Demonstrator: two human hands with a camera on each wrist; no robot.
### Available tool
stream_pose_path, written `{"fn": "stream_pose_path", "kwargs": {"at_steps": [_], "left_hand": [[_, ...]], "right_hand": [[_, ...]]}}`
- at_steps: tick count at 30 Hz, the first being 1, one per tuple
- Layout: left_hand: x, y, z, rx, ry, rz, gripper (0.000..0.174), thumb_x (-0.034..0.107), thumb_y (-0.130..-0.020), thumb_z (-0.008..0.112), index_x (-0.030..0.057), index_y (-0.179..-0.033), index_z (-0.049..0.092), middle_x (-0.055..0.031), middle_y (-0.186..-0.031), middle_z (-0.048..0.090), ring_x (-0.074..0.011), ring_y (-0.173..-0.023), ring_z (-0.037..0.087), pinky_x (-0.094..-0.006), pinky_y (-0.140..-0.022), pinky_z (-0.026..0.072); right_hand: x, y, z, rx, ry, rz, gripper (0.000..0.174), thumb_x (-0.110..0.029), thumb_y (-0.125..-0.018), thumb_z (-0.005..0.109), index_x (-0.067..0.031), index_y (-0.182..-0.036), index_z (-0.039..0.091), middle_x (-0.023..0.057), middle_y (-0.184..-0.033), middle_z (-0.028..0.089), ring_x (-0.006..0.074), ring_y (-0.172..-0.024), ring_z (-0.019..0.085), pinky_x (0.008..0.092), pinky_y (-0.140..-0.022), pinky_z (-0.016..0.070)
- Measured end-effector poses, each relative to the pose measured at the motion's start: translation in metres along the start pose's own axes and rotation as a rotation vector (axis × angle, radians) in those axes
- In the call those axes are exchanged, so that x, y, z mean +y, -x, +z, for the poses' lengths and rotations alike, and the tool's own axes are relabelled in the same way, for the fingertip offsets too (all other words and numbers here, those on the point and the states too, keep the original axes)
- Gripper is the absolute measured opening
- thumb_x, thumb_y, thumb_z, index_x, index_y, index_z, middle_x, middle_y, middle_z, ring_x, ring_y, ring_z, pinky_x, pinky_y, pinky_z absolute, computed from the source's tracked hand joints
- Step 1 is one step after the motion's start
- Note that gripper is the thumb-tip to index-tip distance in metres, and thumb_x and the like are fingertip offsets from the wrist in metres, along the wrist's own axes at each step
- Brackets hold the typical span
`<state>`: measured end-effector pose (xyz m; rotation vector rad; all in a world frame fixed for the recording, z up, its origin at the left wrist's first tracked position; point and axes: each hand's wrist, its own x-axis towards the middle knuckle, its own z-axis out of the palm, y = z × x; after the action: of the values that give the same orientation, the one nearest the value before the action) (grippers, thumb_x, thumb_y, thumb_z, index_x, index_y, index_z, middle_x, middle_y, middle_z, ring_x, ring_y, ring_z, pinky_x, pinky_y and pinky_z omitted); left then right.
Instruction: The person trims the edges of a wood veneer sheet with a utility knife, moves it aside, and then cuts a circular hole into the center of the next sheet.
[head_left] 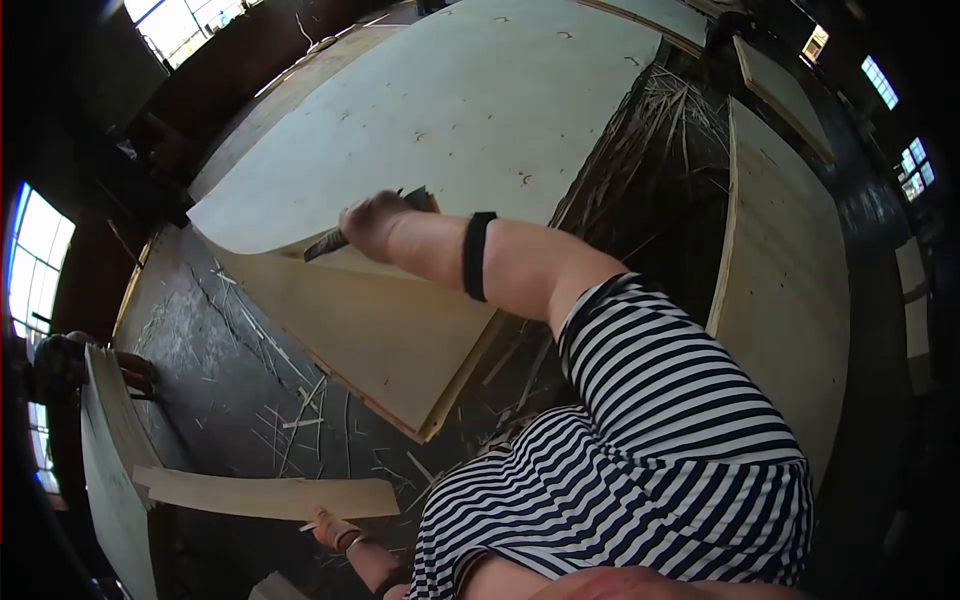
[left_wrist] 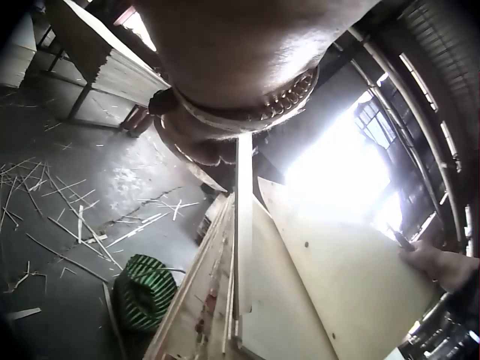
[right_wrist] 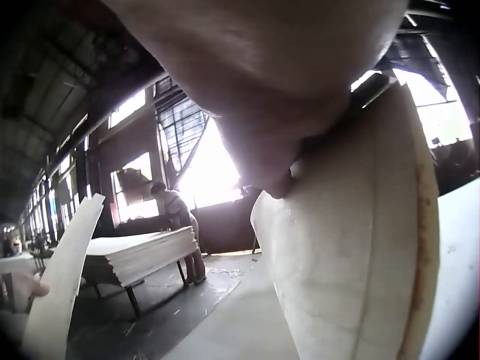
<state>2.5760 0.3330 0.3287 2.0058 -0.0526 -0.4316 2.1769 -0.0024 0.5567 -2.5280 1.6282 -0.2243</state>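
In the head view, my left hand [head_left: 332, 528] pinches a long, narrow strip of wood veneer [head_left: 270, 495] low at the left. The right wrist view also shows this strip [right_wrist: 69, 274], held upright by the left hand [right_wrist: 26, 286]. My right hand [head_left: 375, 225] grips a dark, narrow tool [head_left: 325, 243] over the near corner of a stack of veneer sheets [head_left: 370, 340]; its exact kind I cannot tell. A large pale sheet [head_left: 430, 120] covers most of the stack, its near edge curling up beside the right hand. In the left wrist view the tool's dark tip [left_wrist: 403, 240] points up from that hand.
Thin wood scraps [head_left: 300, 420] litter the dark floor. Another veneer stack [head_left: 785, 270] stands at the right, past a gap with splintered offcuts [head_left: 685, 105]. A further stack on a stand [right_wrist: 146, 251] has a person [right_wrist: 176, 210] behind it. A green ribbed object [left_wrist: 146, 292] lies low.
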Motion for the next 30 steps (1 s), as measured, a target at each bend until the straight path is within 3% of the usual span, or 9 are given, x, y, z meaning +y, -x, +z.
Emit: {"fn": "stream_pose_path", "kwargs": {"at_steps": [8,15,19,20,24,26,27,29,30], "left_hand": [[0.082,0.208,0.179,-0.688,0.485,0.034,0.042,0.030,-0.082,0.066,-0.0028,-0.108,0.057,-0.0115,-0.100,0.062,-0.0244,-0.086,0.062,-0.0379,-0.073,0.0523],[0.073,0.462,0.423,-1.562,0.469,-0.463,0.049,0.039,-0.090,0.051,0.0035,-0.124,0.048,-0.0122,-0.121,0.055,-0.0304,-0.110,0.051,-0.0459,-0.099,0.0377],[0.098,0.535,0.431,-1.762,0.454,-0.652,0.056,0.048,-0.089,0.048,0.0067,-0.126,0.048,-0.0121,-0.125,0.051,-0.0323,-0.114,0.047,-0.0483,-0.100,0.0353],[0.090,0.542,0.442,-1.790,0.448,-0.628,0.057,0.049,-0.088,0.048,0.0065,-0.126,0.047,-0.0122,-0.125,0.051,-0.0322,-0.115,0.047,-0.0483,-0.100,0.0352],[0.054,0.567,0.459,-1.784,0.241,-0.678,0.044,0.039,-0.094,0.043,0.0035,-0.119,0.051,-0.0116,-0.120,0.054,-0.0283,-0.110,0.050,-0.0446,-0.096,0.0401],[-0.001,0.523,0.488,-1.921,-0.111,0.015,0.038,0.036,-0.095,0.044,0.0044,-0.115,0.053,-0.0093,-0.108,0.059,-0.0249,-0.098,0.056,-0.0397,-0.084,0.0471],[0.025,0.553,0.450,-1.857,0.122,-0.681,0.029,0.029,-0.094,0.048,0.0055,-0.110,0.054,-0.0060,-0.095,0.062,-0.0208,-0.083,0.059,-0.0347,-0.071,0.0496],[0.037,0.541,0.426,-1.925,-0.347,-0.018,0.023,0.021,-0.092,0.052,0.0057,-0.109,0.054,-0.0044,-0.089,0.061,-0.0180,-0.077,0.059,-0.0312,-0.068,0.0497],[0.018,0.556,0.436,-1.890,-0.244,-0.220,0.024,0.028,-0.093,0.050,0.0064,-0.103,0.057,-0.0043,-0.088,0.061,-0.0181,-0.077,0.059,-0.0326,-0.065,0.0507]], "right_hand": [[0.309,0.052,-0.005,0.323,-0.324,0.460,0.050,-0.046,-0.082,0.054,-0.0009,-0.101,0.059,0.0203,-0.100,0.062,0.0349,-0.095,0.059,0.0427,-0.082,0.0477],[0.631,0.360,-0.005,0.940,-0.525,1.010,0.059,-0.045,-0.079,0.064,0.0070,-0.104,0.056,0.0178,-0.095,0.063,0.0291,-0.085,0.062,0.0403,-0.073,0.0483],[0.467,0.556,-0.008,1.045,-0.661,1.509,0.078,-0.047,-0.085,0.057,-0.0019,-0.140,0.024,0.0173,-0.140,0.033,0.0305,-0.123,0.040,0.0453,-0.097,0.0388],[0.457,0.611,0.042,1.361,-0.565,1.573,0.065,-0.047,-0.082,0.061,0.0054,-0.120,0.050,0.0155,-0.121,0.055,0.0246,-0.108,0.053,0.0373,-0.085,0.0443],[0.291,0.738,0.135,1.297,-0.806,1.865,0.078,-0.055,-0.083,0.055,-0.0008,-0.136,0.036,0.0167,-0.135,0.041,0.0272,-0.120,0.044,0.0405,-0.097,0.0396],[0.213,0.734,0.167,1.389,-0.643,2.068,0.073,-0.052,-0.085,0.054,-0.0010,-0.134,0.038,0.0171,-0.133,0.043,0.0273,-0.120,0.045,0.0410,-0.097,0.0401],[0.166,0.746,0.215,1.467,-0.718,2.055,0.069,-0.048,-0.086,0.054,-0.0007,-0.134,0.039,0.0162,-0.132,0.045,0.0269,-0.117,0.046,0.0402,-0.095,0.0411],[0.070,0.755,0.284,1.618,-0.886,2.017,0.060,-0.039,-0.089,0.054,-0.0001,-0.133,0.040,0.0145,-0.129,0.048,0.0259,-0.113,0.048,0.0385,-0.092,0.0429],[0.052,0.742,0.299,1.897,-0.979,1.928,0.052,-0.035,-0.091,0.052,0.0004,-0.129,0.046,0.0147,-0.122,0.052,0.0268,-0.108,0.051,0.0381,-0.089,0.0447]]}}
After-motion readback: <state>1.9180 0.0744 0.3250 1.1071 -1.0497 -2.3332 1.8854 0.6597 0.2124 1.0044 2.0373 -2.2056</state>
